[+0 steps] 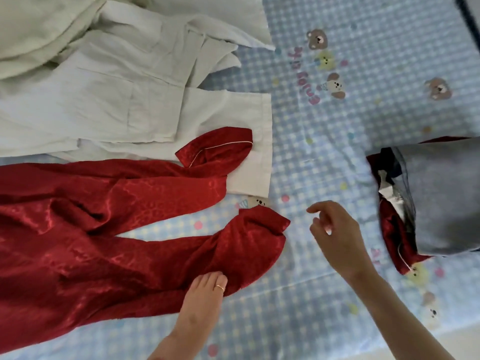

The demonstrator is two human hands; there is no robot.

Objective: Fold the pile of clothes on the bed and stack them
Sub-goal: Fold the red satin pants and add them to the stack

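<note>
Red satin trousers [109, 229] lie spread across the bed's left half, both legs pointing right. My left hand [205, 294] pinches the lower edge of the near leg, a ring on one finger. My right hand [337, 237] hovers above the sheet just right of that leg's cuff, fingers loosely curled and holding nothing. White trousers [124, 100] lie unfolded behind the red ones, partly under the far red cuff. At the right stands a stack of folded clothes [441, 193], grey on top, red satin beneath.
The bed sheet [324, 141] is pale blue checked with bear prints. A pale cream fabric heap [33, 29] sits at the back left. A dark edge [467, 19] shows at the top right corner. The bed's near edge runs along the bottom right.
</note>
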